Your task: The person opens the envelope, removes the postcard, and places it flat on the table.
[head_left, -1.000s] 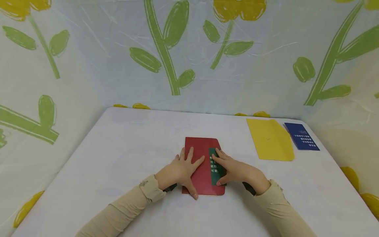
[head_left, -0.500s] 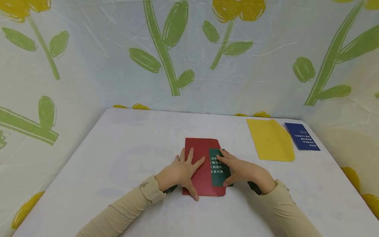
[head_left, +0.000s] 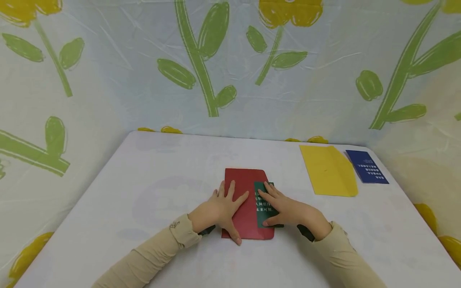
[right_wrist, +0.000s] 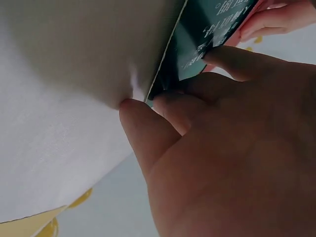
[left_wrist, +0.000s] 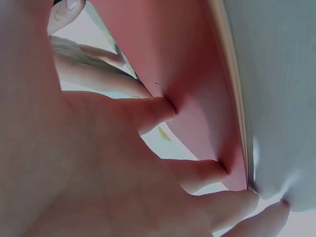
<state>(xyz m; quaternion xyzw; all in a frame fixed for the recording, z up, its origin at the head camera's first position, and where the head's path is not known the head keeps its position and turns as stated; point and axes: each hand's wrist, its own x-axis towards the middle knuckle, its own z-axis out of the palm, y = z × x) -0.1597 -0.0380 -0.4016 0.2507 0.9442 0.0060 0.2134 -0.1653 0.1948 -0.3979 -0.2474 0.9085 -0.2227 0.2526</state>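
A red envelope lies on the table with its round-cornered flap to the right. My left hand rests spread over its left half, fingertips pressed onto the red paper in the left wrist view. A dark green card with white characters overlaps the flap, its left end hidden inside the envelope's mouth and its right end past the flap. The fingers and thumb of my right hand touch the card from the right side. In the right wrist view, fingertips meet the edge of the green card.
A yellow envelope lies at the back right of the white table. Right beside it is a dark blue card with white print, near the table's right edge. A flower-patterned cloth rises behind the table and at both sides.
The green card slid right, baring more of its characters, and then stayed put. My right hand went right with it and has since shifted back left over it. The left hand stayed still.
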